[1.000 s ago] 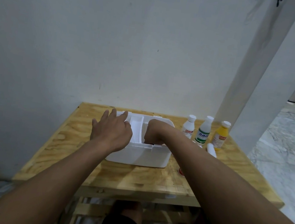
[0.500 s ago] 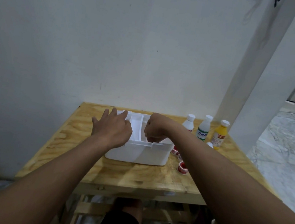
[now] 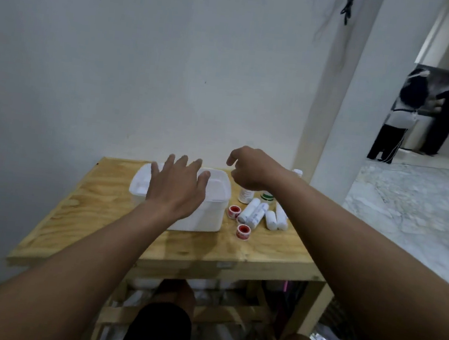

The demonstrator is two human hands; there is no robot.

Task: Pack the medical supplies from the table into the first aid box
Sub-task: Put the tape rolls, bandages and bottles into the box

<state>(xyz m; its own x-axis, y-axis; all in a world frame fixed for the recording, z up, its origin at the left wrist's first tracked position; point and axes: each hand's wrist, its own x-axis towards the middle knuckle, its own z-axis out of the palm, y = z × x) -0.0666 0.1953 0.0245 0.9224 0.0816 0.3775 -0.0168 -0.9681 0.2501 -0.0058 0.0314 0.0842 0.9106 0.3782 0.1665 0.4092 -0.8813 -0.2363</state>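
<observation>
Head view: the open white plastic first aid box (image 3: 207, 212) sits at frame centre on the plywood table (image 3: 95, 211). Left hand (image 3: 177, 189) hovers spread over it, empty; right hand (image 3: 251, 173) is loosely curled, empty. White rolled bandages (image 3: 254, 215), red-and-white tape rolls (image 3: 243, 231) and bottles (image 3: 245, 195) lie unpacked right of the box; packing appears largely outstanding.

white box (image 3: 198, 214), red-and-white tape rolls (image 3: 243, 231)

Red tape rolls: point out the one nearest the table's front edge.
The red tape roll lying alone, nearer the person; the other roll sits farther back, beside the white box.
</observation>
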